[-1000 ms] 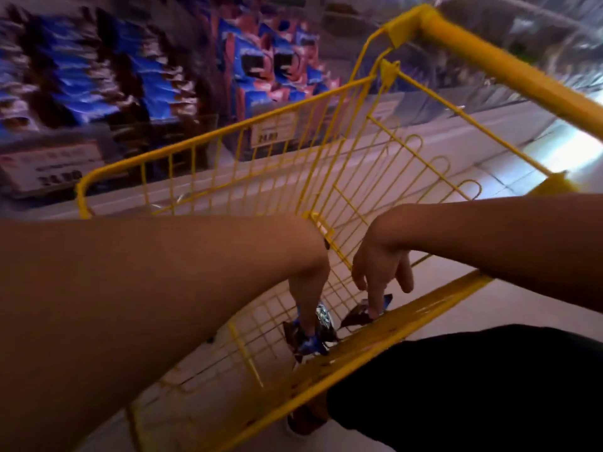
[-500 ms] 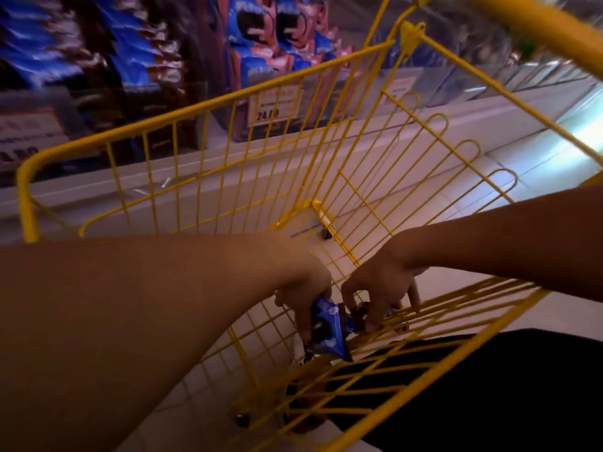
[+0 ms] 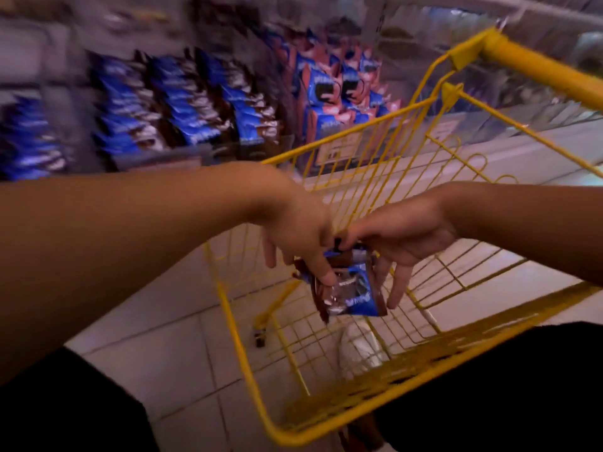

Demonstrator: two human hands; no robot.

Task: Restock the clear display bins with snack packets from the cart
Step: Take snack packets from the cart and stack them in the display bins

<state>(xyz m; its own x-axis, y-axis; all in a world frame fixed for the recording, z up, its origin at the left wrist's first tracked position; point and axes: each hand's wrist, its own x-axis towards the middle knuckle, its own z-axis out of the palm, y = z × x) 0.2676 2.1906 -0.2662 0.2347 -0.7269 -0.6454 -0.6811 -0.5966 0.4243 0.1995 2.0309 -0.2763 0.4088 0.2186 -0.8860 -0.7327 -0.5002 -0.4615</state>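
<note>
Snack packets (image 3: 350,290), blue and brown, held above yellow cart (image 3: 326,406) basket. Left hand (image 3: 298,236) pinches them from above; right hand (image 3: 399,238) grips their top edge, lower fingers extended. Frame blurred.

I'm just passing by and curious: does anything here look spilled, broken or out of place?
Nothing stands out. Both hands, left and right, hold a bunch of blue snack packets over the yellow cart. The packets in the display bins behind look stacked in rows, though the picture is blurred there.
</note>
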